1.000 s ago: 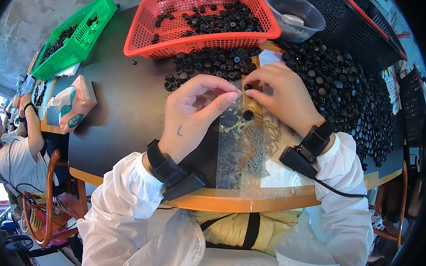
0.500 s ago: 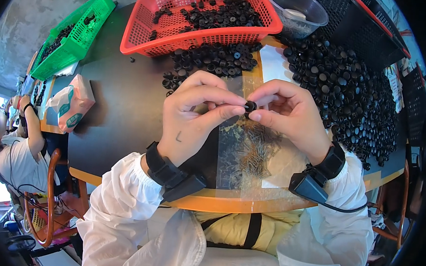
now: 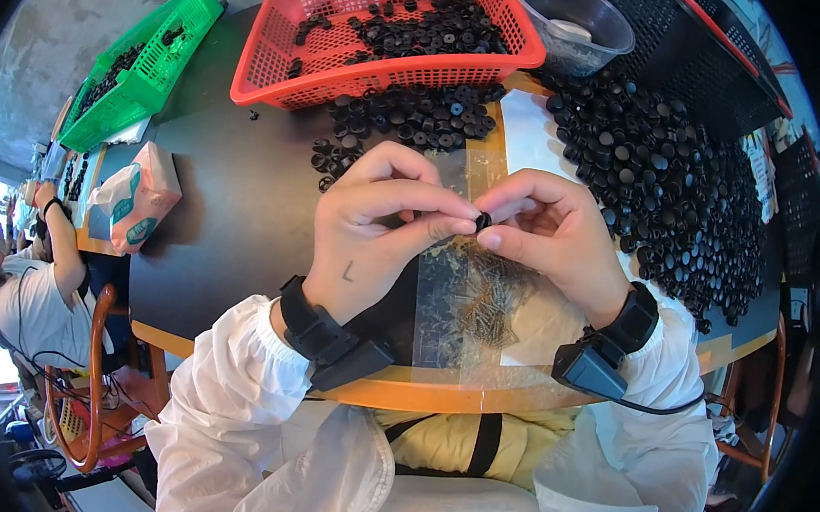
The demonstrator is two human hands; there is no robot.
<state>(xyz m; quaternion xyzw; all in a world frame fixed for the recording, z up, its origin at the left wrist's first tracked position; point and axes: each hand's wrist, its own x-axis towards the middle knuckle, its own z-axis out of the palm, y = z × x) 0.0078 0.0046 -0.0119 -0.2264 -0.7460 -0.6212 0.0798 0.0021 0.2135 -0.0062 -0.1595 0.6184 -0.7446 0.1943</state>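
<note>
A small round black plastic knob (image 3: 483,222) is held up over the table between my two hands. My right hand (image 3: 563,240) pinches it between thumb and forefinger. From the other side, the thumb and forefinger of my left hand (image 3: 375,214) are pressed together against the knob's edge; whatever lies between those fingertips is hidden. Beneath my hands is a heap of thin metal pins or screws (image 3: 488,304) on a clear plastic sheet. Flat round black pieces (image 3: 410,118) lie loose beyond my left hand. A large pile of black knobs (image 3: 668,169) spreads beyond my right hand.
At the far side stands a red basket (image 3: 385,73) with black pieces inside, next to a clear tub (image 3: 581,54). Black crates (image 3: 717,82) are at far right. Leftward are a green basket (image 3: 156,77), a tissue pack (image 3: 155,202) and a seated person (image 3: 40,311).
My fingertips have come closer together around the knob, which has turned slightly and dropped a little. A small greyish tip seen earlier at my left fingertips is now hidden.
</note>
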